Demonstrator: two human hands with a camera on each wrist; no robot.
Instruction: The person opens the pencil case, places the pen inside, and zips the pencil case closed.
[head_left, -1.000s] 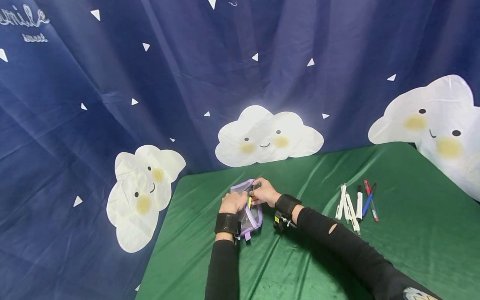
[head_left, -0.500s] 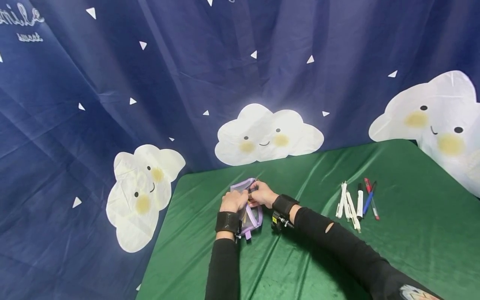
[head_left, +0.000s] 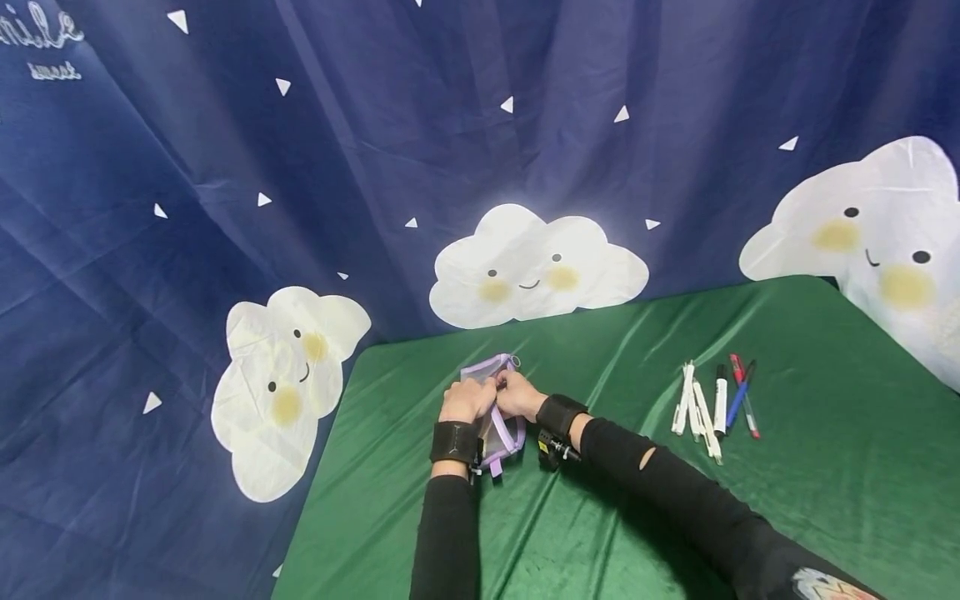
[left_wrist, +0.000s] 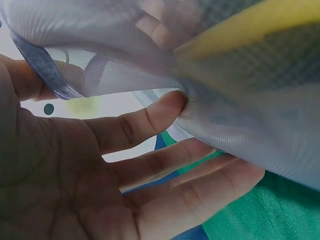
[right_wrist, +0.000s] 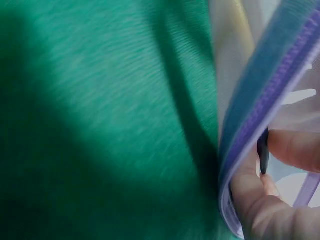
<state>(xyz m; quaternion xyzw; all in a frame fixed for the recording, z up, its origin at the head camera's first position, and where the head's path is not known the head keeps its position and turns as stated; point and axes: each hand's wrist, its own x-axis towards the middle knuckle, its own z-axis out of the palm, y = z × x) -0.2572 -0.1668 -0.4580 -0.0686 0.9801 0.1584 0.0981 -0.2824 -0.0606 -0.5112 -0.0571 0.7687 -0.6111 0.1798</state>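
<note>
A purple-trimmed mesh pencil case (head_left: 506,433) lies on the green cloth, its zipped mouth open. My left hand (head_left: 467,402) pinches the mesh at its near-left side, thumb and index finger closed on the fabric in the left wrist view. My right hand (head_left: 519,396) reaches inside the mouth from the right. Between its thumb and fingers, in the right wrist view, shows the dark end of a pen (right_wrist: 263,152). Through the mesh in the left wrist view runs a blurred yellow length (left_wrist: 250,25). The hands hide most of the pen from the head view.
On the right of the green-covered table (head_left: 615,500) lie several white pens (head_left: 686,400), a white marker with a black cap (head_left: 721,404), a blue pen (head_left: 737,407) and a red-capped pen (head_left: 750,415). Behind hangs a blue curtain (head_left: 390,108) with clouds.
The right hand has moved slightly down and left, deeper into the pencil case, taking the yellow-and-black pen out of the head view. The left hand keeps its hold.
</note>
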